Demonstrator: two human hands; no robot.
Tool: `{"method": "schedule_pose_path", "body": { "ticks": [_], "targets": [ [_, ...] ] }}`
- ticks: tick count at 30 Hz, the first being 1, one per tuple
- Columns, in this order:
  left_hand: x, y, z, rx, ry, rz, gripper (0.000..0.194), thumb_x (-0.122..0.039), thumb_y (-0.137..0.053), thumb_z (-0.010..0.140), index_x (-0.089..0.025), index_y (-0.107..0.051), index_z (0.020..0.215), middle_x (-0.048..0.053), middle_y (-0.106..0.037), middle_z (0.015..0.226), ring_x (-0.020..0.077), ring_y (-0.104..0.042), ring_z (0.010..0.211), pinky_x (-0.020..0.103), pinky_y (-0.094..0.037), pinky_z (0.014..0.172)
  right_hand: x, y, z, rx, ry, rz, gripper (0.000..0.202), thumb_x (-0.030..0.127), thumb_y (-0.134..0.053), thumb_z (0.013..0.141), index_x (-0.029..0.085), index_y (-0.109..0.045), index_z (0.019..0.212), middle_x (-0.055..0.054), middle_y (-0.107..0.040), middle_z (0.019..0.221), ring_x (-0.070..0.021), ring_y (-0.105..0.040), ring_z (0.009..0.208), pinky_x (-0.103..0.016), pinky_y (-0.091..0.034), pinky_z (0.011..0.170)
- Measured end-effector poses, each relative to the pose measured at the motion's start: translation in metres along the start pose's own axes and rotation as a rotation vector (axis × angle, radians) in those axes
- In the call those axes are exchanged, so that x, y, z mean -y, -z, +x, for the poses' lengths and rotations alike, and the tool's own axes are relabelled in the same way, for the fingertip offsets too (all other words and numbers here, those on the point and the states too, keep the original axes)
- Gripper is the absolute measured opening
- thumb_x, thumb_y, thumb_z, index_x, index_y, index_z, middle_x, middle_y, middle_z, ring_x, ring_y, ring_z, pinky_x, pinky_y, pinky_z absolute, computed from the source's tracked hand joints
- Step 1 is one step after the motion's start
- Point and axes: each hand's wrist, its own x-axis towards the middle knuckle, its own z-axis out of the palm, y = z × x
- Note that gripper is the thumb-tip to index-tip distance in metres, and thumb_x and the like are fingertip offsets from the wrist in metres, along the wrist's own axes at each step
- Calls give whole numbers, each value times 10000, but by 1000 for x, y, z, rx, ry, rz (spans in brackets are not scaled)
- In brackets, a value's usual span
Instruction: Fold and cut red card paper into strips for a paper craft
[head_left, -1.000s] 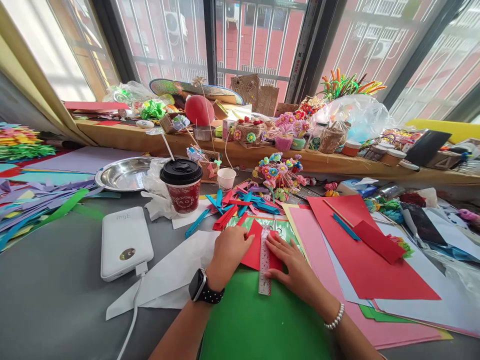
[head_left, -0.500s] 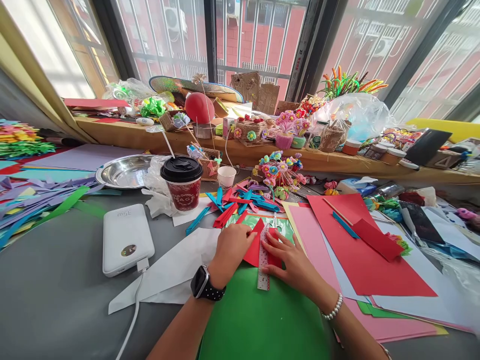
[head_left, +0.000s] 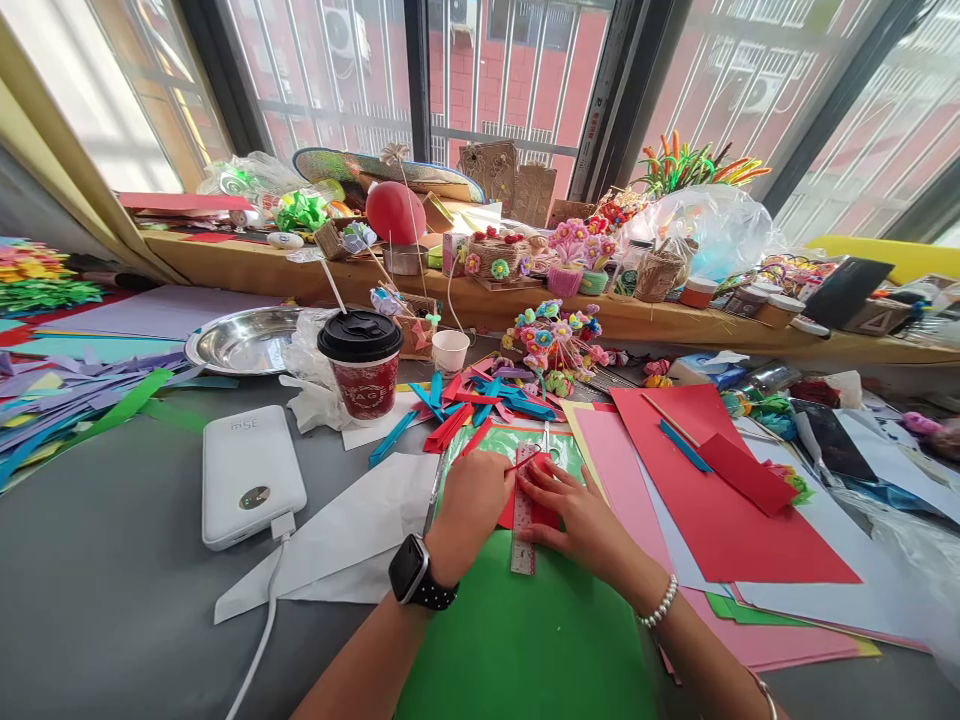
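Note:
My left hand, with a smartwatch on the wrist, is closed in a pinch on the edge of a piece of red paper. That edge is raised beside a clear ruler. Fingers spread, my right hand lies flat across the ruler and the red paper and presses them down. Under both is a smooth green surface. Scissors lie just beyond my right fingertips, partly hidden. My left fingertips and part of the red paper are covered by the hands.
Folded blue and red paper strips lie ahead, near a lidded coffee cup. A white power bank with a cable is at left. Red sheets and pink sheets stack at right. Crafts line the ledge behind.
My left hand has moved slightly right towards the ruler, lifting the red paper's edge against it. My right hand keeps pressing on the ruler. The whole view has shifted slightly.

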Motion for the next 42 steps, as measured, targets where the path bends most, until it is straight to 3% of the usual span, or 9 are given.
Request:
{"method": "schedule_pose_path", "body": {
  "ticks": [12, 18, 22, 33, 42],
  "targets": [
    [-10, 0, -3, 14, -70, 20, 274, -190, -352, 767, -160, -622, 733, 82, -646, 734, 194, -577, 704, 262, -376, 573, 2, 1, 0, -35, 16, -18, 528, 520, -459, 718, 262, -439, 1178, -87, -422, 1246, -308, -268, 1190, -582, -97, 950],
    [-1, 9, -3, 92, 23, 16, 258, -321, -416, 733, -158, -613, 700, 70, -624, 668, 193, -560, 634, 246, -325, 487, 0, -2, 1, -41, 26, -9, 528, 494, -451, 738, 259, -398, 1207, -77, -381, 1277, -288, -255, 1200, -551, -88, 969],
    [10, 16, -7, 172, 42, 29, 208, -267, -434, 682, -170, -599, 601, 46, -606, 607, 171, -536, 581, 233, -266, 446, -1, -2, 1, -24, 24, 1, 550, 500, -448, 737, 252, -373, 1223, -70, -369, 1285, -288, -242, 1205, -556, -88, 968],
    [-6, 24, -13, 163, -47, 54, 223, -180, -385, 663, -162, -571, 542, 36, -568, 534, 123, -460, 475, 233, -210, 417, 1, 0, 1, -16, 8, 2, 539, 530, -427, 733, 255, -413, 1196, -77, -401, 1261, -295, -244, 1203, -588, -89, 949],
    [3, 22, -14, 195, -11, 58, 191, -270, -434, 661, -171, -587, 602, 47, -603, 607, 168, -524, 570, 236, -260, 441, 0, -1, 1, -38, 20, -12, 517, 499, -450, 737, 245, -427, 1187, -81, -402, 1262, -292, -269, 1193, -568, -99, 959]
  ]
}}
